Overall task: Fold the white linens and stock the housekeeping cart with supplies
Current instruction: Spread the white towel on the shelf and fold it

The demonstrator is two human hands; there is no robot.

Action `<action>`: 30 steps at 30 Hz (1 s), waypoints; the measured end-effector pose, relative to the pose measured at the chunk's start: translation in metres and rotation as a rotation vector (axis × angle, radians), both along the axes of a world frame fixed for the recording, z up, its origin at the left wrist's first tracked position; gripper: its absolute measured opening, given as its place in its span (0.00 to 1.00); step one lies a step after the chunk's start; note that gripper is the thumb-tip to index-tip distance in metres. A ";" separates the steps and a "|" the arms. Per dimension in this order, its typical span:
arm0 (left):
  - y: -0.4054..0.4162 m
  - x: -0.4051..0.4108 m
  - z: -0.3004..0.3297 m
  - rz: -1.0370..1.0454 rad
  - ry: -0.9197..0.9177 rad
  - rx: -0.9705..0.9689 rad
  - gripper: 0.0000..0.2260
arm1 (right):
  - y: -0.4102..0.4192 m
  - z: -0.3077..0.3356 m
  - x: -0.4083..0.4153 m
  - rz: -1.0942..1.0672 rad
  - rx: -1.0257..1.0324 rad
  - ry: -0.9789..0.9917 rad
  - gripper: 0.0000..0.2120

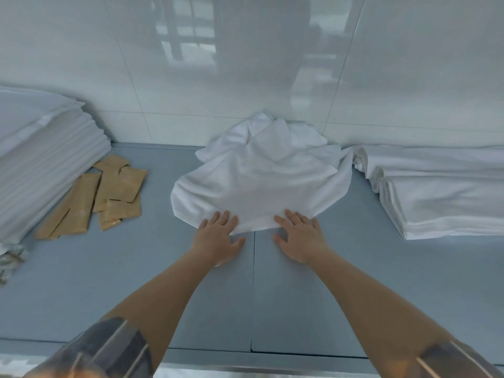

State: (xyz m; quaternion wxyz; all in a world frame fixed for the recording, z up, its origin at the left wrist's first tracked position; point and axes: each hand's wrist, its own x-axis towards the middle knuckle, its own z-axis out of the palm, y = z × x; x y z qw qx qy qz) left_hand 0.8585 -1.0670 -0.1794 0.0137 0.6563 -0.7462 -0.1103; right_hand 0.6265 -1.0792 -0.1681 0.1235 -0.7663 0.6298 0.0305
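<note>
A loose white towel [259, 184] lies crumpled in the middle of the grey tabletop [109, 282], its far end bunched against the tiled wall [109, 77]. Both hands are spread flat with straight fingers, gripping nothing: the left hand [219, 236] presses the towel's near edge, and the right hand [300, 236] rests just beside it on the same edge. A stack of folded white linens [441, 197] sits to the right, another folded stack [41, 154] to the left, with tan packets [109, 192] scattered beside that one
</note>
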 end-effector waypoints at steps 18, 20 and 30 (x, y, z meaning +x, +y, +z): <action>0.142 0.000 0.033 -0.086 -0.033 0.245 0.30 | 0.161 0.023 -0.008 0.003 0.192 0.015 0.30; 0.151 -0.001 0.036 -0.070 -0.023 0.251 0.30 | 0.174 0.025 -0.007 -0.002 0.198 0.022 0.30; 0.213 -0.016 0.037 0.040 0.014 0.245 0.28 | 0.232 0.029 -0.009 0.090 0.186 0.058 0.29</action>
